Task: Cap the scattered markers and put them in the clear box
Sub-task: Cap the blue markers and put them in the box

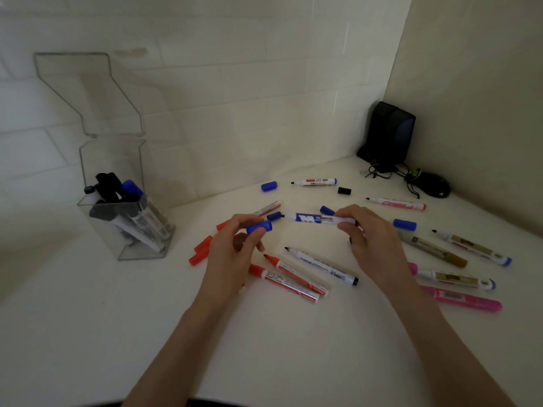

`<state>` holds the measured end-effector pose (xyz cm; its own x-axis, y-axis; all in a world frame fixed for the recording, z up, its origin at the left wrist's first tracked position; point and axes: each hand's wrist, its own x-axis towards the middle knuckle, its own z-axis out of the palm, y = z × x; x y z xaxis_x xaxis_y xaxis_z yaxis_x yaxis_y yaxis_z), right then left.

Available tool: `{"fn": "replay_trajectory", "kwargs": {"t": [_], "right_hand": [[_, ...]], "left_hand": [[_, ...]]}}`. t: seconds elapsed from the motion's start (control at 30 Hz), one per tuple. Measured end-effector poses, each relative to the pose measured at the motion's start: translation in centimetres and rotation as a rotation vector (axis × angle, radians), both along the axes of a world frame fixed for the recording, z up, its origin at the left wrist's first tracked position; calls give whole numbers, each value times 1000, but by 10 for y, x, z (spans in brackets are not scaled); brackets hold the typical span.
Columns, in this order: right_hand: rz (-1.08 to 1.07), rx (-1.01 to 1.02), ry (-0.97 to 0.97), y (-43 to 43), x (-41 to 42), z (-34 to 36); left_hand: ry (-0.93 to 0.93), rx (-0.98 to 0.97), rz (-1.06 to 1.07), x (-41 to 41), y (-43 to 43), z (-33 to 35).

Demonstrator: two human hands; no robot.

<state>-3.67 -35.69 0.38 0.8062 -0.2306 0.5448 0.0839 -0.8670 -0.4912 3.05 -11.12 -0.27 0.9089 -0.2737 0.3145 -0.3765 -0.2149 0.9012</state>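
My right hand [365,239] pinches the rear of an uncapped blue marker [308,218], held level above the table with its tip pointing left. My left hand [232,254] pinches a blue cap [260,226] just left of and slightly below that tip, a small gap between them. The clear box [129,212] stands at the left with its lid [88,92] flipped up and several capped markers inside. Uncapped red markers [289,276], a black-tipped marker [321,265] and loose red caps [201,251] lie under my hands.
More markers lie to the right: gold [433,248], pink [464,299], red [396,203], and one at the back [314,182]. Loose blue caps [269,185] [405,224] and a black cap [344,190] are scattered. A black speaker [388,133] and mouse [433,185] fill the corner.
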Motion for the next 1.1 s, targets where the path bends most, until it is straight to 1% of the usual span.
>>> {"fn": "replay_trajectory", "kwargs": {"t": [0.13, 0.33, 0.47, 0.6, 0.77, 0.93, 1.1], "right_hand": [[72, -31, -77, -1, 0, -4], [79, -89, -84, 11, -3, 0], [53, -95, -78, 11, -2, -1], [72, -103, -57, 16, -2, -2], [130, -68, -36, 27, -3, -1], [150, 21, -18, 27, -2, -3], [176, 67, 0, 29, -1, -7]], "left_hand": [[7, 21, 14, -1, 1, -1], [-3, 39, 19, 0, 1, -1], [5, 32, 35, 1, 2, -3], [10, 20, 26, -1, 2, -3], [26, -20, 14, -5, 3, 0], [46, 45, 4, -3, 0, -3], [58, 13, 33, -6, -1, -1]]}}
